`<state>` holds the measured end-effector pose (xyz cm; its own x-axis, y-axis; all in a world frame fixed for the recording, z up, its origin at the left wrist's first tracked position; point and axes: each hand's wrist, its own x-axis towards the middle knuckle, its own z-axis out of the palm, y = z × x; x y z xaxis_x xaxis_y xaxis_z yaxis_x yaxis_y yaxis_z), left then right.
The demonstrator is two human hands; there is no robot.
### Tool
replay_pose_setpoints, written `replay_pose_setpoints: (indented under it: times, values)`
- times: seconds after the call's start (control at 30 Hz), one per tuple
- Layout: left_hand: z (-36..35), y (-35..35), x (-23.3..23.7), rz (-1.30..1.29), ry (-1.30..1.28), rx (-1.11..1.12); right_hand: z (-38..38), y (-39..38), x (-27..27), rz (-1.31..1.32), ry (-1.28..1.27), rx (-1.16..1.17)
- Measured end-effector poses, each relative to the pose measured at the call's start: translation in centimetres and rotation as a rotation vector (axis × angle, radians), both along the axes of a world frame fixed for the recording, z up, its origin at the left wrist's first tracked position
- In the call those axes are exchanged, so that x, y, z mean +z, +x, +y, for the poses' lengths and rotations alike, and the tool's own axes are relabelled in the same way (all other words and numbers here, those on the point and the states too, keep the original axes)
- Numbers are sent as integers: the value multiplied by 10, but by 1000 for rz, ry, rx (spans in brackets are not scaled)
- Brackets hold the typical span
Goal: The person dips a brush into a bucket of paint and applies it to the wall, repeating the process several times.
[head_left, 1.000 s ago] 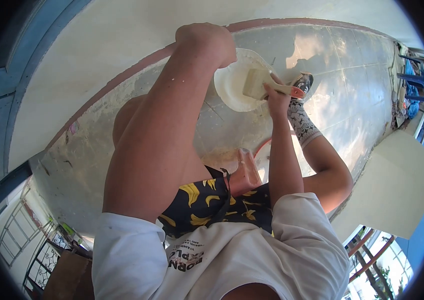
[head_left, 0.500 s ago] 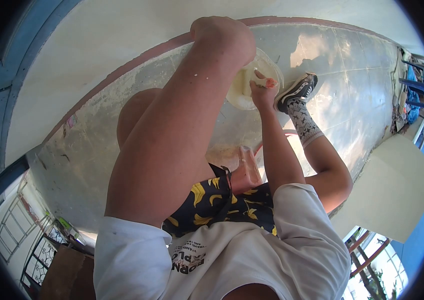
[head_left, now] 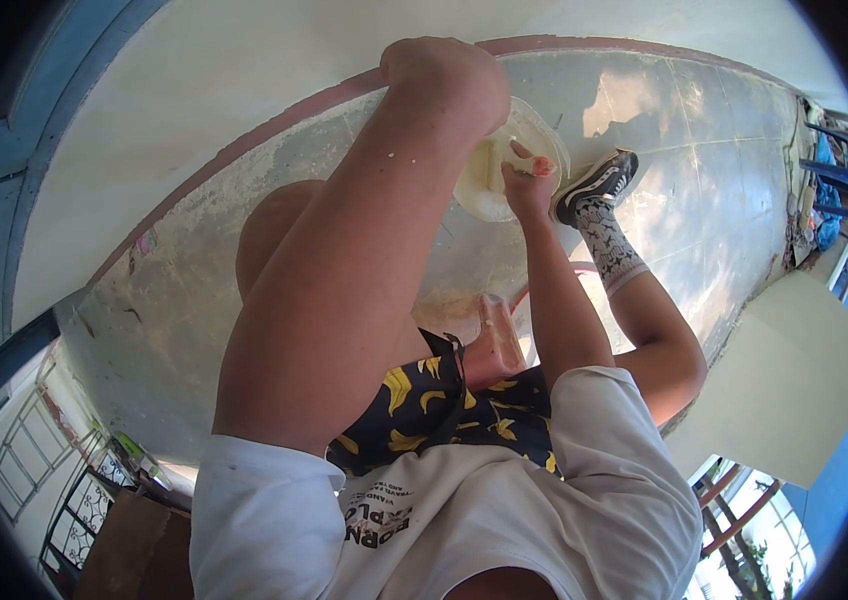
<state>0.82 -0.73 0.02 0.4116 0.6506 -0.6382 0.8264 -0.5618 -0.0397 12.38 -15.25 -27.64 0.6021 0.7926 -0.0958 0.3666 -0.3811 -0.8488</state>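
Note:
My left hand [head_left: 449, 75] is close to the camera at the top, bent at the wrist with its back toward me. Its fingers curl down out of sight, so what they hold is hidden. Below it, partly covered by my forearm, sits a round translucent plastic basin [head_left: 547, 140] with pale, whitish contents. My right hand [head_left: 526, 188] is over the basin's near right side, fingers closed and thumb raised. A small red-and-white thing [head_left: 543, 166] shows at this hand, too small to name.
A black patterned shoe [head_left: 599, 185] stands right of the basin on the concrete floor [head_left: 704, 190]. A reddish plastic seat [head_left: 496, 350] is under me. Blue chairs [head_left: 844, 175] stand far right, and a pale board [head_left: 774, 370] is at the right. A wall runs along the top.
Almost nothing differs. The whole view has shifted very slightly; both hands stay at the basin in nearly the same pose.

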Motion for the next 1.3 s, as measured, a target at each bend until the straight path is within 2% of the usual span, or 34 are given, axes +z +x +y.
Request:
replay_pose_setpoints:
  times: [0.13,0.2,0.23,0.3,0.37,0.4,0.43,0.53,0.57,0.6,0.67,0.8,0.87,0.93,1.0,1.03,1.1,1.13,1.2,1.23,1.27,1.3]
  values:
    - [1,-1,2,-7,-26,25,-5,1,27,40,-27,21]
    - [2,-2,2,-9,-27,21,-12,-7,67,-39,158,-1]
    - [2,-3,-1,-15,-4,32,-17,-9,72,160,137,-69]
    - [3,-3,-2,-54,33,59,-24,-14,35,-26,302,-69]
    - [0,-5,1,-95,24,63,-29,-19,37,-154,47,6]
    - [2,-7,3,-97,18,58,-31,-20,21,-123,171,-21]
    - [1,-6,4,-81,31,63,-29,-19,31,-184,220,18]
    - [-3,-7,3,-28,-4,79,-29,-23,52,-150,372,-50]
    - [-1,-7,4,0,-41,98,-31,-23,48,-142,268,-10]
    - [-2,-10,2,-1,-33,94,-34,-23,43,-143,276,-15]
    - [0,-13,-2,-42,64,68,-35,-24,32,50,197,-85]
    - [-10,-16,-13,-90,149,36,-49,-24,20,-89,256,-103]
    - [-3,-8,-7,-26,45,50,-44,-21,23,-3,308,-174]
    - [0,-5,0,12,-38,91,-49,-17,11,89,221,-174]
    - [0,-5,1,8,-36,103,-54,-12,14,349,187,-228]
    - [0,-4,-2,1,-9,82,-52,-7,26,350,182,-223]
    - [-2,-3,-2,7,-23,88,-52,-2,48,667,283,-385]
    - [-2,-2,-1,7,-23,83,-51,-3,48,672,278,-381]
    - [0,-2,-1,15,-22,90,-47,-3,49,383,461,-371]
    - [0,0,-1,18,-22,89,-42,-5,36,220,429,-283]
    - [-2,0,0,14,-24,84,-45,-6,31,214,428,-287]
    - [-4,0,2,11,-39,85,-48,-7,30,335,247,-290]
